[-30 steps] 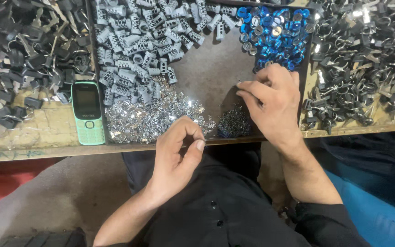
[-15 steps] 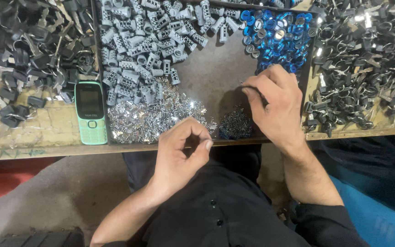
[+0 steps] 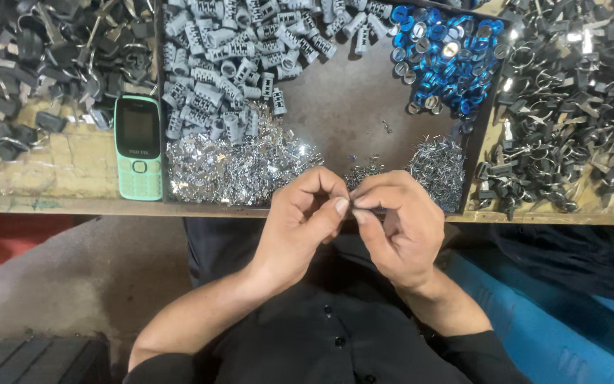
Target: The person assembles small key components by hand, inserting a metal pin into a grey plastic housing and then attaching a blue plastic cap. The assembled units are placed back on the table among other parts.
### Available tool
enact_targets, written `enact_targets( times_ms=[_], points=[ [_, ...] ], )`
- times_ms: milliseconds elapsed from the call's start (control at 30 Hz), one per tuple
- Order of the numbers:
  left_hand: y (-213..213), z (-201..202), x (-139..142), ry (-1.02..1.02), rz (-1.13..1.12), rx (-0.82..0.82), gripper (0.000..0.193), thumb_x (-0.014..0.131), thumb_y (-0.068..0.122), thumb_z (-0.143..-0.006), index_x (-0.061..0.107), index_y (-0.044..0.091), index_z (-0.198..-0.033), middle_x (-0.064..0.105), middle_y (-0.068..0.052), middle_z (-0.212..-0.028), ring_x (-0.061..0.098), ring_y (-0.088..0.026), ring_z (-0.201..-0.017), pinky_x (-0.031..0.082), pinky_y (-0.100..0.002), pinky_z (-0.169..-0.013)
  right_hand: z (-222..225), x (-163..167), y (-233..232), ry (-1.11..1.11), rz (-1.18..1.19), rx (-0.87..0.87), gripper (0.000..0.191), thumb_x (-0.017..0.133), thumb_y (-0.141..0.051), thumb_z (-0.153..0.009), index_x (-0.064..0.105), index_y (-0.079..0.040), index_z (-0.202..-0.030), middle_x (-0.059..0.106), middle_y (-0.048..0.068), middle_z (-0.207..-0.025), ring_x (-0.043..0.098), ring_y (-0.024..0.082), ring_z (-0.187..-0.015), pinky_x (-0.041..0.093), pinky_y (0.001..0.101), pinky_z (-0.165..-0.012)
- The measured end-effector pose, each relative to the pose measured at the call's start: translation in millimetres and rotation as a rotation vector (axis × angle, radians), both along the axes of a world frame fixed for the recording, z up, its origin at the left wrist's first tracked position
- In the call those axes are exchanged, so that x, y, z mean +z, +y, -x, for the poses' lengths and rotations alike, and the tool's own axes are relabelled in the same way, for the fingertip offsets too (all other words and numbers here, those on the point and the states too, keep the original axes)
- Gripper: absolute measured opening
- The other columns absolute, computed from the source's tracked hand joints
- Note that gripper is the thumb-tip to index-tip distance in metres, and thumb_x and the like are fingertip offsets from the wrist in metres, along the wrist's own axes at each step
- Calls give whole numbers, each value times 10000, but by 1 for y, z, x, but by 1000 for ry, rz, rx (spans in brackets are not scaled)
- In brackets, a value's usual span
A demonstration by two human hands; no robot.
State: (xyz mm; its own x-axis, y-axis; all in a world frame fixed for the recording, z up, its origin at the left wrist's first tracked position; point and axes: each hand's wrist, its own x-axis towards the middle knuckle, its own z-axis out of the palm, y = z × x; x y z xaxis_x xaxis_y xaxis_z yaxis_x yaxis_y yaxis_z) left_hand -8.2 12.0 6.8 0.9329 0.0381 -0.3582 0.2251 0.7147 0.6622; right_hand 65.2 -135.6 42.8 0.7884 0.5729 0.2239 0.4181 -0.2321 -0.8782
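Below the near edge of the worktop [image 3: 72, 206], over the dark shirt [image 3: 321, 334], the left hand [image 3: 300, 227] and the right hand [image 3: 399, 227] are brought together, fingertip to fingertip. Each hand is pinched thumb against forefinger, and a very small part is gripped between them; what it is cannot be told, since it is almost wholly hidden by the fingers.

A second ago the right hand was laid on the tray [image 3: 349, 107], among the pins [image 3: 438, 167] at its near right corner, while the left hand was held alone and loosely curled below the edge. Half a second ago the right hand was still on the tray. Now it has been drawn back off the worktop and joined to the left at the middle.

Beyond the hands, a silver heap [image 3: 236, 167] is spread along the tray's near left, grey barrels [image 3: 229, 64] are piled behind it, and blue rings [image 3: 442, 57] are gathered at the far right. A bare patch of tray is left in the middle. A green phone [image 3: 137, 146] is laid just left of the tray, near the worktop's edge. Dark metal parts [image 3: 570, 107] are heaped to the right of the tray, and more at the far left. Open room is found only near the person, between worktop edge and lap.
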Motion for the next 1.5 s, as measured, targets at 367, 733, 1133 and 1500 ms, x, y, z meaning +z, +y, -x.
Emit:
enact_targets(
  times_ms=[367, 733, 1133, 1500],
  points=[
    [8, 4, 8, 16, 88, -34, 116, 652, 108, -1000, 636, -7, -991, 655, -45, -849, 628, -89, -666, 538, -252, -563, -7, 4, -8, -237, 98, 60, 223, 795, 93, -862, 646, 7, -1003, 720, 153, -973, 724, 198, -852, 579, 262, -736],
    [5, 5, 3, -3, -36, -31, 125, 647, 140, -1035, 621, 24, -995, 588, 15, -806, 490, -35, -647, 407, -208, -550, -4, -12, -14, 501, -227, 38, 104, 661, 103, -958, 664, 78, -1058, 679, 158, -1076, 686, 158, -905, 580, 270, -819],
    [2, -5, 0, 48, 95, -40, 128, 620, 138, -1041, 560, 48, -975, 483, 47, -746, 417, -45, -646, 352, -221, -568, -54, 19, -53, -156, 532, -148, 292, 817, -9, -830, 759, -48, -1114, 676, 118, -1053, 661, 215, -895, 516, 328, -775],
    [-9, -14, 0, 89, 76, -37, 56, 592, 78, -1020, 579, 29, -996, 510, 14, -785, 463, -67, -677, 388, -236, -594, -57, 2, -102, -146, 503, -292, 179, 771, 55, -908, 722, -33, -1056, 704, 78, -969, 670, 184, -800, 505, 268, -715]
  ],
)
